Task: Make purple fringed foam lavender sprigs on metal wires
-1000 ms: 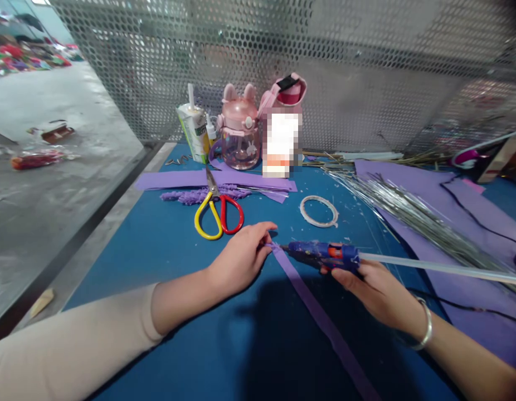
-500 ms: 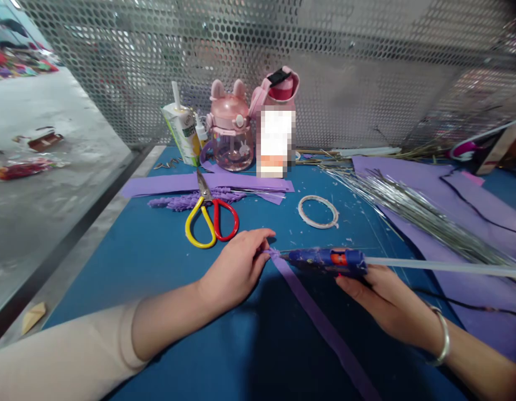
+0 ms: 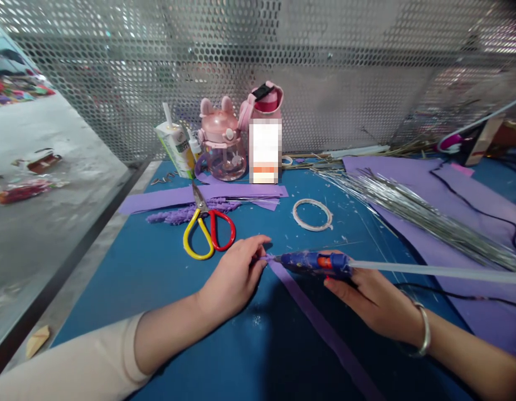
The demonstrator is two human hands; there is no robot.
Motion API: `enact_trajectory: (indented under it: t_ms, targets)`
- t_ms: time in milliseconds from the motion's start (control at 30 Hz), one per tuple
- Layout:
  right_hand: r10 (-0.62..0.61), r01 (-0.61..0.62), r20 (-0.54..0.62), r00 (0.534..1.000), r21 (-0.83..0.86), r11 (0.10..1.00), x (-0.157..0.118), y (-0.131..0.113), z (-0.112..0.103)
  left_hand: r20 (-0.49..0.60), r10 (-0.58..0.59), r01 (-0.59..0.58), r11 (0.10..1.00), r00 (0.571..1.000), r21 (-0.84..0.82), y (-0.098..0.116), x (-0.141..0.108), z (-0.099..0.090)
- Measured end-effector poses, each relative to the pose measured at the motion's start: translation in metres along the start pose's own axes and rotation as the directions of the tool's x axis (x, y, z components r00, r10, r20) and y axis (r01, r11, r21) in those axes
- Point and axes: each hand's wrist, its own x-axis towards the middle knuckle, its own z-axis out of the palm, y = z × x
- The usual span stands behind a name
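Metal scissors with red and yellow handles (image 3: 203, 206) and a thin white ring (image 3: 311, 228) lie ahead on the blue table (image 3: 132, 273). The left hand (image 3: 237, 274) pinches the far end of a long, flat purple strip (image 3: 311, 312), which slants back to the right. The right hand (image 3: 377, 303) grips a blue plastic glue gun (image 3: 310, 262), nose pointing left at that end.

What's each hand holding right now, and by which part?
The left hand pinches the far end of the purple strip between thumb and fingers. The right hand grips the blue glue gun below its rear; the handle is hidden.
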Motion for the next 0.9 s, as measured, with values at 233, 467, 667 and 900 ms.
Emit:
enact_trajectory:
  t_ms: [233, 467, 667, 900]
  targets:
    - [-0.005, 0.006, 0.017, 1.000, -0.040, 0.999, -0.005, -0.005, -0.008, -0.008, 0.028, -0.028, 0.999, 1.000, 0.020, -0.001, 0.000, 0.000]
    - [-0.052, 0.052, -0.002, 0.999, -0.031, 0.998, 0.000, -0.004, -0.002, -0.008, 0.020, -0.020, 1.000, 1.000, 0.021, -0.001, 0.000, 0.000]
    - [-0.014, 0.015, 0.055, 0.998, -0.023, 1.000, 0.001, -0.012, -0.015, 0.001, 0.021, -0.021, 1.000, 1.000, 0.020, 0.000, 0.000, -0.001]
    - [-0.032, 0.033, 0.047, 0.998, -0.017, 0.999, 0.003, -0.005, -0.011, 0.011, 0.017, -0.017, 1.000, 1.000, 0.012, 0.000, 0.000, -0.002]
